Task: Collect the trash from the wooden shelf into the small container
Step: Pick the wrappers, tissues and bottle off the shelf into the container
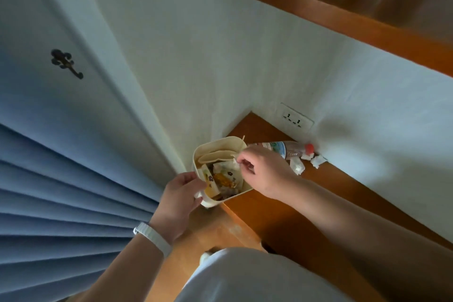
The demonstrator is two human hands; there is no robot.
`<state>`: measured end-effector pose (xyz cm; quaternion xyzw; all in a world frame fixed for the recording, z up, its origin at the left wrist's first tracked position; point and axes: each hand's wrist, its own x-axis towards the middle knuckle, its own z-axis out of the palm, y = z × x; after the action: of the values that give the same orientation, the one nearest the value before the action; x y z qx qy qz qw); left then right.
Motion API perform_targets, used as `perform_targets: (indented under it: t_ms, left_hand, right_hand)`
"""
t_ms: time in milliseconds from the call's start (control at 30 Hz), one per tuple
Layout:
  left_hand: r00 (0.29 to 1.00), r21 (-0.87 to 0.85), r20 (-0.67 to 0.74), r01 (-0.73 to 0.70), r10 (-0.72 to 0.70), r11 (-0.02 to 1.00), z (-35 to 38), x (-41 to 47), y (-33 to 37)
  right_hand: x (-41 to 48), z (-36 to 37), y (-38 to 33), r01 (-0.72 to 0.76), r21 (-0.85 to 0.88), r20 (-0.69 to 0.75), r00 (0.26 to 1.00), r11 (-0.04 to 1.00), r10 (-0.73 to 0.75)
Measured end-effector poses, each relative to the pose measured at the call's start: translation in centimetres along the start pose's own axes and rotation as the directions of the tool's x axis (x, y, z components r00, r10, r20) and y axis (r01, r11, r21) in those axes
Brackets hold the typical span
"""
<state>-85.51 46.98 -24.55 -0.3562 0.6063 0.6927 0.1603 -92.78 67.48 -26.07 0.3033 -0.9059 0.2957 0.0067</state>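
A pleated blue curtain (pixel 61 191) fills the lower left of the frame, with a pale door and its dark ornate handle (pixel 65 62) above it at the upper left. Low and left of centre, the person's left hand (pixel 180 197), a white band (pixel 153 238) on its wrist, is closed around the near rim of a small cream container (pixel 220 146), holding it at the end of the wooden shelf (pixel 306 203) in the corner of the room. The container already holds a heap of wrappers and paper. Just right of centre, the right hand (pixel 263 169) hangs over the container's opening, thumb and forefinger pinched on a small white scrap of tissue (pixel 235 164). To the right, on the shelf against the wall, lie an empty plastic bottle (pixel 282 149) with a red cap and several crumpled tissues (pixel 297 167), below a wall socket (pixel 293 117). A second wooden shelf (pixel 343 14) crosses the upper right. The work looks well along: the container is mostly full, while the bottle and those tissues have yet to be collected.
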Motion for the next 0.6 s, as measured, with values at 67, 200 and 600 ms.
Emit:
perform_targets:
  t_ms: [67, 200, 600]
  left_hand:
    - [0.999, 0.014, 0.030, -0.011, 0.010, 1.000, -0.2, 0.2, 0.1]
    - [0.996, 0.074, 0.081, -0.029, 0.023, 0.997, -0.5, 0.1, 0.5]
    - [0.985, 0.183, 0.171, -0.028, -0.004, 0.983, -0.4, 2.9, 0.1]
  right_hand:
    - [0.1, 0.3, -0.6, 0.020, -0.058, 0.051, 0.999, 0.998, -0.017]
    - [0.1, 0.7, -1.5, 0.024, -0.139, 0.100, 0.995, 0.990, -0.010]
    - [-4.6, 0.4, -0.7, -0.185, -0.244, -0.067, 0.983, 0.952, 0.174]
